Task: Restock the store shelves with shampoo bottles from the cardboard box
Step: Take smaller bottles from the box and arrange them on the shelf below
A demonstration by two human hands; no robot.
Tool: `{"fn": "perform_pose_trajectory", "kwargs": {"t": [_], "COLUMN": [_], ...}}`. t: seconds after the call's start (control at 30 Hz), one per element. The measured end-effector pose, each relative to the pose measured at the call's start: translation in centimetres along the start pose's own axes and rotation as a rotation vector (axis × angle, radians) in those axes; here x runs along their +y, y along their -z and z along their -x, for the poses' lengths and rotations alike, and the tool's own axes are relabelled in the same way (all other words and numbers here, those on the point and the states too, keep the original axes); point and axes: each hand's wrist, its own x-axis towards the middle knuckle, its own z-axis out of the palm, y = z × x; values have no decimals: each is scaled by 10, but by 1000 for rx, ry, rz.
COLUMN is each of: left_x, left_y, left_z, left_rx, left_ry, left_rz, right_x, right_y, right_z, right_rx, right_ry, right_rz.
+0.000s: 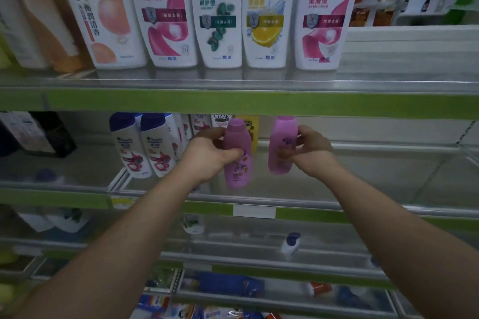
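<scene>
**Two pink bottles held over the middle shelf, not yet set down**

Head view: the left grip (210, 155) is wrapped round the left bottle (237, 134) at mid-body, thumb across the front. The right grip (312, 150) clasps the right bottle (278, 137) from its outer side. Both bottles are upright, caps up, near each other but apart, held above the middle shelf (375, 179) just beyond its front rail. The left bottle hangs lower.

Judgement: the mid-body hold leaves the bases free to land flat. The pair is aimed at the bare stretch right of the red-label bottles (145, 147). Labels appear to face the aisle.

The cardboard box is not in view. White bottles (220, 13) line the shelf above
</scene>
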Motion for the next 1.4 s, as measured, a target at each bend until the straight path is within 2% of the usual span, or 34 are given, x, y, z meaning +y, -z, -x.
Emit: {"fn": "perform_pose_trajectory", "kwargs": {"t": [0.2, 0.57, 0.77, 1.07, 1.2, 1.33, 1.4], "left_x": [-3, -7, -9, -9, -4, 5, 14], "left_y": [-1, -3, -5, -16, -26, -40, -48], "left_z": [-3, -7, -9, -15, -21, -26, -27], "left_rx": [0, -4, 14, 96, 123, 128, 137], "left_ry": [-8, -37, -46, -66, -71, -73, -52], "left_rz": [19, 53, 19, -98, -124, -159, -204], "right_x": [-2, -11, -12, -1, 1, -13, -18], "right_y": [-19, -55, -58, -42, -30, -30, -35], "right_z": [-43, -75, -74, -69, -37, 16, 36], "right_rx": [106, 176, 212, 169, 180, 14, -44], "right_ry": [-79, -42, -32, -95, -41, -56, -17], "right_rz": [0, 167, 148, 107, 18, -179, -174]}}
